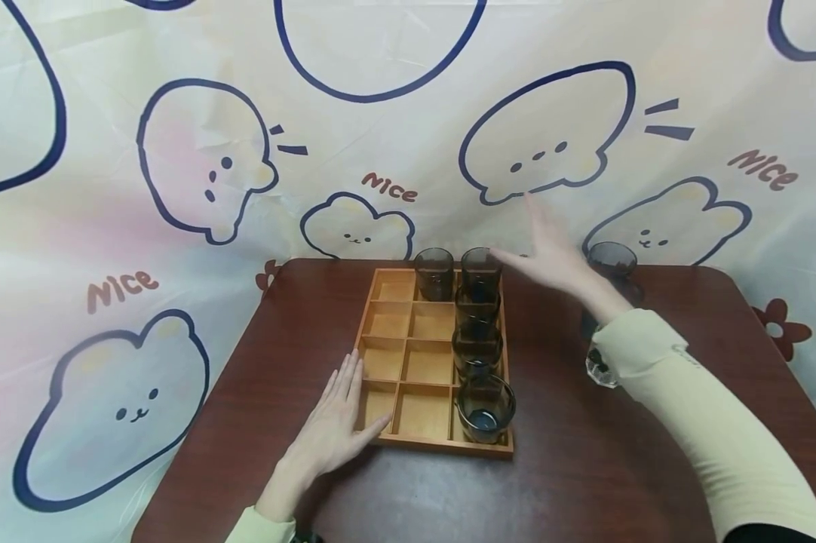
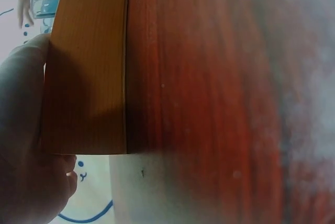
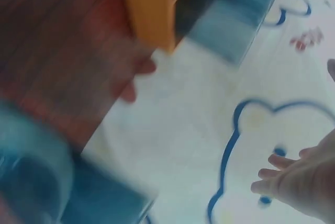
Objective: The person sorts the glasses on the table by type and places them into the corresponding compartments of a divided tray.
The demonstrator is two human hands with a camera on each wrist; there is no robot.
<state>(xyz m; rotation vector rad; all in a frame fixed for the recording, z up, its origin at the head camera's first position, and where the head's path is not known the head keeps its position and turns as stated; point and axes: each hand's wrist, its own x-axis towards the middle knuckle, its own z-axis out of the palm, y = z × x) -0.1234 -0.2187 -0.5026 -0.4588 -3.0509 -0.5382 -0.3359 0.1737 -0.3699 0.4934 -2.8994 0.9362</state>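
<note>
Likely mid-transfer of glasses between tray and worktop; can't tell direction. Wooden tray (image 1: 442, 446), square-celled, sits on the glossy wood-grain worktop (image 1: 279, 339). Five smoky tumblers (image 1: 486, 411) in it: full right column plus rear middle cell. Another tumbler (image 1: 612, 259) right, partly behind the sleeve (image 1: 693, 400). Left hand (image 1: 329, 426) flat, fingers straight along tray's left edge. Right hand (image 1: 550, 253) spread, empty, near rear-right tumbler. Next move probably needs a firm wall grip; smooth glass could slip.

Pale yellow-green sleeves (image 1: 720, 437) are showing on both sides, the right cuff (image 1: 639, 343) is looking kinda wide, and some black bit (image 1: 308, 538) is peeking out by the left cuff (image 1: 262, 526).
</note>
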